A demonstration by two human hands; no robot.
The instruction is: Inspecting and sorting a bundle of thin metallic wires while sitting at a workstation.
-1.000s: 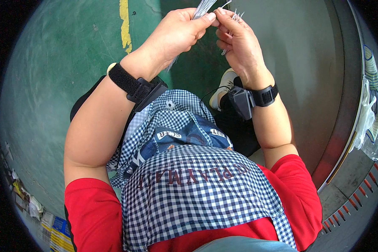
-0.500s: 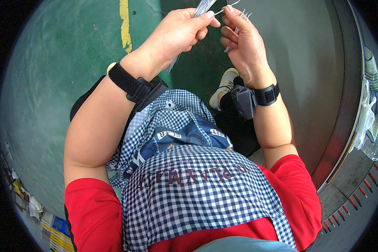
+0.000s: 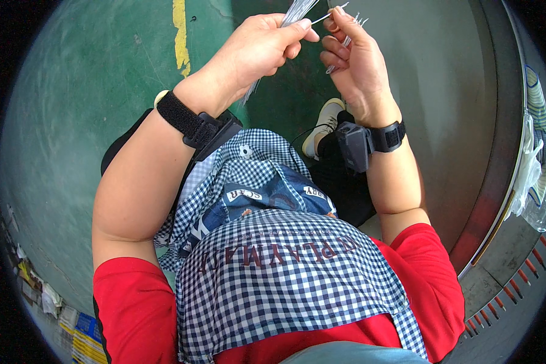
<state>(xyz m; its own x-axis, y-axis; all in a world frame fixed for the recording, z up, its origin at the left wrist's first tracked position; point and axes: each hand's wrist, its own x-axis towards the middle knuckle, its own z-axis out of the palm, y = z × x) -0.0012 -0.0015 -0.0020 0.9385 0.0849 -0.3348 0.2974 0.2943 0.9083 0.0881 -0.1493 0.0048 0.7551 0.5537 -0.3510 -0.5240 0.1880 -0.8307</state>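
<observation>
Plainly, grey bundle (image 3: 296,11) in left hand (image 3: 262,43), strands (image 3: 347,41) in right hand (image 3: 359,57)

2 hands (image 3: 258,47) — 2 wire bndls (image 3: 296,12), 2 blk wrist straps (image 3: 180,115).

The left arm (image 3: 133,188) and right arm (image 3: 397,188) reach forward, bent at the elbows, hands near each other. The left hand (image 3: 264,45) is curled into a grip, thumb (image 3: 296,29) lying forward — knuckles rightward. The right hand (image 3: 363,60) pinches with thumb and forefinger, its other fingers (image 3: 335,53) curled inward — inner wrist (image 3: 373,109) showing.
</observation>
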